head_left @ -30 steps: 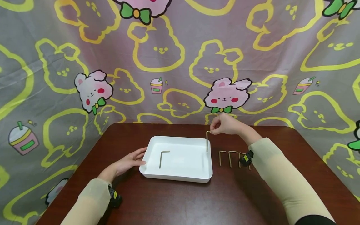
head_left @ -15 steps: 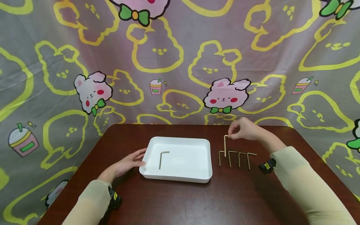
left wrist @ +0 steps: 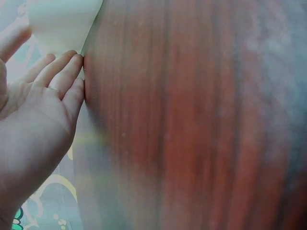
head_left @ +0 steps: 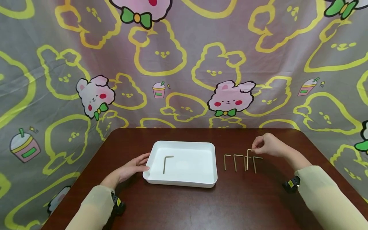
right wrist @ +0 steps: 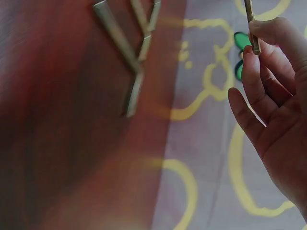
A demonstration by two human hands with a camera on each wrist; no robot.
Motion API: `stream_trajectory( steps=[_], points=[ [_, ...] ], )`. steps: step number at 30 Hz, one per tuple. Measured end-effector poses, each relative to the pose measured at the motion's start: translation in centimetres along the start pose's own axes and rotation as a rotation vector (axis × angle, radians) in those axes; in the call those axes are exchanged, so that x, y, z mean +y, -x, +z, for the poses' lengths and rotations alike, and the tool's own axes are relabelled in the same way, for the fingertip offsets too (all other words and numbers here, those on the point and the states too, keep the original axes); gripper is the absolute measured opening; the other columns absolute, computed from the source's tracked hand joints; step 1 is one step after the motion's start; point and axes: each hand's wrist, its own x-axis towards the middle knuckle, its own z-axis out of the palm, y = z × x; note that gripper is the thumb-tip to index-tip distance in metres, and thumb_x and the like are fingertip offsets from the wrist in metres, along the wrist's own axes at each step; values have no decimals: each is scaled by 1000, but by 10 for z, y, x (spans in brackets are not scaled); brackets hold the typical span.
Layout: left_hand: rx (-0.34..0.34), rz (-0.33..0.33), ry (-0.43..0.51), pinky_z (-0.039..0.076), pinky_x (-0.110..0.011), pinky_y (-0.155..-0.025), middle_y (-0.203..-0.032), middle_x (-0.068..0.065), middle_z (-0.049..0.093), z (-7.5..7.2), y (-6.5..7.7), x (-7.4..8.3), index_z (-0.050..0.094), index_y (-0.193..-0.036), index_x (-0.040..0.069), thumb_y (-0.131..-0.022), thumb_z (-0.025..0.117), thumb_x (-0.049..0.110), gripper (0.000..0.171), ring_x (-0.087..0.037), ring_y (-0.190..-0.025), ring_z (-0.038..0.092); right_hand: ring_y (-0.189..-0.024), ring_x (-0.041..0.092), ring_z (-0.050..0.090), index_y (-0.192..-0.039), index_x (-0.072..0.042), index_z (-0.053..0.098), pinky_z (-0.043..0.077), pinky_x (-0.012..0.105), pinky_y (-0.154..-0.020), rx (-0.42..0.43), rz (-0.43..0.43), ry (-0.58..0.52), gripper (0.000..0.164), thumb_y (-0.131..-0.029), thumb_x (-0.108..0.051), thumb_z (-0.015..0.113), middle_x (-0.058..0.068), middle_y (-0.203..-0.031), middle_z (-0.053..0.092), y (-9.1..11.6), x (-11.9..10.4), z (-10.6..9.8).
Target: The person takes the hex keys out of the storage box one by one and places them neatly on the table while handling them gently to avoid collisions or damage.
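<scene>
held key: a small brass-coloured l-shaped metal hex key (head_left: pixel 247 155) hangs upright over the right part of the dark brown wooden table (head_left: pixel 184 204), its long leg pointing down among the keys lying there.
right hand: the right hand (head_left: pixel 265 145) pinches the held key's short top end between thumb and fingertips.
row on table: four more brass-coloured l-shaped hex keys (head_left: pixel 235 161) lie side by side, just right of the tray.
tray: a white rectangular plastic tray (head_left: pixel 187 182) holds one brass-coloured hex key (head_left: pixel 165 163) near its left side.
left hand: the left hand (head_left: pixel 133 166) lies flat with fingers straight, fingertips touching the tray's left rim.
backdrop: a grey cloth with yellow and pink cartoon bunnies (head_left: pixel 184 64) hangs behind.
</scene>
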Motion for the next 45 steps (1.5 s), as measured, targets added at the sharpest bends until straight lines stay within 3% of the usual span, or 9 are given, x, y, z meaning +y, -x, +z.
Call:
stream_trajectory(
  steps=[7,16,23,35,45],
  points=[
    [-6,0,-10,15,-59,-111,-155,-23,24,0,0,0,18,-154,2,-94,63,19,77,-38,-143,21,-63,5,52,-72,-6,70,45,24,-55,-46,-37,-55,11,-78,0,76,-8,-71,61,16,9,20],
    [15,-19,-12,16,-60,-111,-155,-23,26,1,-1,1,20,-154,3,-93,65,20,77,-38,-142,22,-57,2,50,-69,-12,69,44,22,-50,-111,-118,-116,18,-76,3,74,-10,-69,58,18,-9,53],
    [17,-18,-9,17,-59,-111,-154,-23,26,2,0,3,21,-154,3,-93,65,20,77,-38,-142,23,-65,2,51,-70,-14,70,45,22,-55,-135,-160,-134,19,-75,4,74,-12,-71,60,16,-12,71],
    [18,-19,-3,16,-60,-111,-155,-23,26,1,-1,1,20,-154,3,-93,64,20,77,-38,-142,23,-65,0,51,-70,-15,70,46,21,-56,-187,-176,-141,19,-74,4,73,-13,-70,60,12,-10,80],
    [13,-23,-5,16,-61,-110,-155,-24,25,3,2,4,20,-154,2,-93,65,20,77,-39,-142,22,-62,0,49,-69,-17,72,44,22,-57,-243,-100,-72,18,-75,0,75,-14,-69,60,10,-13,82]
  ],
)
